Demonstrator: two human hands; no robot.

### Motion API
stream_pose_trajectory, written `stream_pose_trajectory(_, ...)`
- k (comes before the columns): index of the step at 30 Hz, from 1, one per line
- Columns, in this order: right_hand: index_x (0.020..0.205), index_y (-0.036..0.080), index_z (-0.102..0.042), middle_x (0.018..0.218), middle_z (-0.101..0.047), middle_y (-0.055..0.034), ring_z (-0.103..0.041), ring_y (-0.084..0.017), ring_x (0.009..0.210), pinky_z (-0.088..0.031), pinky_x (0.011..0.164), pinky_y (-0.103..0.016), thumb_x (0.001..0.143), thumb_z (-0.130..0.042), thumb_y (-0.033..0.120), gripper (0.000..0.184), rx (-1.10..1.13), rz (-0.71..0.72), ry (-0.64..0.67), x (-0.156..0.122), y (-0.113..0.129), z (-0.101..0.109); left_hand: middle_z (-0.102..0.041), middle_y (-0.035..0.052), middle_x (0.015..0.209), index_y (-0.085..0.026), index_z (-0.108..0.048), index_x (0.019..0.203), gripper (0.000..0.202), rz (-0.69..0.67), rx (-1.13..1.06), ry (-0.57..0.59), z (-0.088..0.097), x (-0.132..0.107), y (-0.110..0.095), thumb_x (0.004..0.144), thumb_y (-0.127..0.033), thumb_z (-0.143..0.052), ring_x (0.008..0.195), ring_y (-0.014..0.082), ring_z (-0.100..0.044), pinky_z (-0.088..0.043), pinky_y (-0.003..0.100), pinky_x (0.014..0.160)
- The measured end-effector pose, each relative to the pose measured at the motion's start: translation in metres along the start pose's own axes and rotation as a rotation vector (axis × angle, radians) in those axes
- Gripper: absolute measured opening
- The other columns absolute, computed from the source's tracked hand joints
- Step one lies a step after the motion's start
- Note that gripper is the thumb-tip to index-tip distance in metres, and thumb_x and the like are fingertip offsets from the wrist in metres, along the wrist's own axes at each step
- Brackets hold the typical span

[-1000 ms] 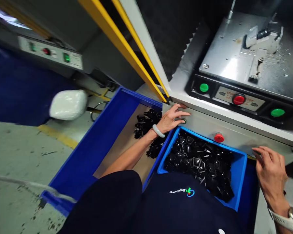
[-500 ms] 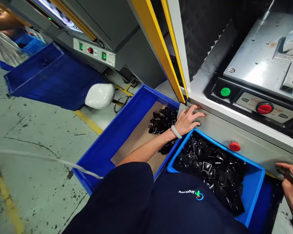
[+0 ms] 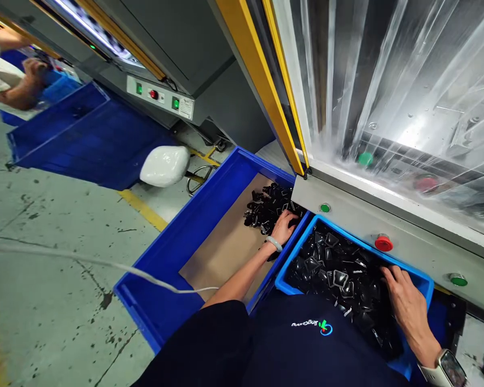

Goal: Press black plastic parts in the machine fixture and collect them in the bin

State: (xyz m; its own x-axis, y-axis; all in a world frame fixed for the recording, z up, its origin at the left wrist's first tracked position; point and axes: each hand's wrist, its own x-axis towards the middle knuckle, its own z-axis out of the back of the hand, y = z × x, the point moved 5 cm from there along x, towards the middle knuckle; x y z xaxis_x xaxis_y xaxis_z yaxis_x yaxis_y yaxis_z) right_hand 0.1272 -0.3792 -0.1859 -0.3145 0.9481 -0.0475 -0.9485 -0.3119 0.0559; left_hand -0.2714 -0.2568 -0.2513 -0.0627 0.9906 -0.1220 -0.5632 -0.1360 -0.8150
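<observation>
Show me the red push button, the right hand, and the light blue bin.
Red push button (image 3: 383, 243): head view, on its red cap.
Right hand (image 3: 406, 307): head view, on the back of the hand.
Light blue bin (image 3: 347, 234): head view, on its rim.

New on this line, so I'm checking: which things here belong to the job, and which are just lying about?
In use: left hand, in black plastic pieces on brown card in the dark blue bin; right hand, on the pieces in the light blue crate.
Lying about: white wrapped bundle, grey cable.

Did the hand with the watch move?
Yes: the right hand moved away from the grey metal machine panel, down into the bright blue plastic bin of black parts.
</observation>
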Motion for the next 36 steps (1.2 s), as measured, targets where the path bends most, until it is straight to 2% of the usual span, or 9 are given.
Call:
stream_pose_trajectory(4,0.121,0.024,-0.064,0.113,-0.068,-0.0108,-0.064,-0.026,0.101,-0.055,0.056,-0.029,0.095,-0.043,0.004,0.039,0.023,-0.025,-0.010,0.001,-0.002,0.003,-0.067,0.0069,0.100,-0.017,-0.077,0.087,0.025,0.051,-0.106,-0.005,0.002,-0.002,-0.001,0.074,0.001,-0.065,0.103,0.0233,-0.063,-0.053,0.043,0.106)
stream_pose_trajectory(8,0.116,0.025,-0.065,0.105,-0.068,-0.0094,-0.065,-0.025,0.098,-0.053,0.055,-0.029,0.101,-0.043,0.011,0.030,0.128,-0.046,-0.007,-0.001,-0.004,0.008,-0.067,0.0081,0.100,-0.017,-0.079,0.092,0.013,0.192,-0.256,-0.091,0.023,-0.011,-0.005,0.084,-0.016,-0.068,0.086,0.0192,-0.063,-0.057,0.031,0.078)
stream_pose_trajectory(10,0.117,0.025,-0.065,0.108,-0.069,-0.0084,-0.067,-0.024,0.100,-0.055,0.061,-0.030,0.106,-0.042,0.020,0.027,0.216,-0.054,-0.010,-0.003,-0.007,0.011,-0.068,0.0096,0.099,-0.014,-0.077,0.095,0.019,0.266,-0.341,-0.124,0.035,-0.015,-0.010,0.090,-0.027,-0.064,0.075,0.0173,-0.063,-0.054,0.028,0.064)
stream_pose_trajectory(14,0.133,0.025,-0.061,0.112,-0.072,-0.0080,-0.071,-0.024,0.100,-0.060,0.078,-0.037,0.111,-0.043,0.042,0.033,0.386,-0.155,-0.071,-0.010,-0.018,0.024,-0.068,0.0078,0.082,-0.011,-0.073,0.100,0.024,0.426,-0.732,-0.099,0.043,-0.021,-0.038,0.091,-0.029,-0.060,0.067,0.0169,-0.066,-0.052,0.025,0.059)
stream_pose_trajectory(17,0.123,0.024,-0.065,0.104,-0.073,-0.0066,-0.072,-0.021,0.088,-0.059,0.078,-0.036,0.109,-0.046,0.053,0.037,0.498,-0.225,-0.081,-0.014,-0.020,0.036,-0.058,0.0006,0.065,-0.010,-0.074,0.103,0.021,0.513,-1.111,-0.013,0.028,-0.026,-0.078,0.088,-0.024,-0.067,0.064,0.0161,-0.066,-0.050,0.023,0.057)
stream_pose_trajectory(19,0.112,0.026,-0.069,0.106,-0.074,-0.0055,-0.072,-0.020,0.086,-0.058,0.075,-0.033,0.109,-0.048,0.054,0.035,0.516,-0.272,-0.059,-0.016,-0.018,0.046,-0.057,-0.0009,0.063,-0.011,-0.075,0.107,0.024,0.480,-1.189,0.069,0.014,-0.029,-0.108,0.088,-0.025,-0.074,0.063,0.0160,-0.066,-0.049,0.022,0.056)
stream_pose_trajectory(24,0.110,0.028,-0.072,0.119,-0.075,-0.0068,-0.072,-0.023,0.109,-0.056,0.081,-0.034,0.109,-0.047,0.051,0.034,0.430,-0.327,-0.066,-0.011,-0.012,0.071,-0.074,0.0080,0.095,-0.012,-0.077,0.111,0.037,0.365,-1.160,0.292,-0.019,-0.035,-0.159,0.085,-0.037,-0.087,0.071,0.0158,-0.069,-0.051,0.024,0.059)
stream_pose_trajectory(27,0.112,0.025,-0.071,0.112,-0.077,-0.0076,-0.073,-0.022,0.100,-0.055,0.078,-0.033,0.112,-0.040,0.047,0.038,0.338,-0.349,-0.051,-0.011,-0.014,0.069,-0.075,0.0090,0.098,-0.012,-0.077,0.111,0.040,0.365,-1.146,0.335,-0.027,-0.036,-0.166,0.084,-0.040,-0.089,0.072,0.0157,-0.069,-0.052,0.025,0.060)
stream_pose_trajectory(36,0.115,0.024,-0.070,0.105,-0.075,-0.0086,-0.069,-0.023,0.098,-0.054,0.077,-0.035,0.110,-0.038,0.028,0.032,0.283,-0.293,0.059,-0.011,0.005,0.029,-0.073,0.0082,0.096,-0.011,-0.077,0.110,0.037,0.400,-1.134,0.398,-0.043,-0.043,-0.170,0.087,-0.039,-0.087,0.073,0.0163,-0.069,-0.052,0.025,0.061)
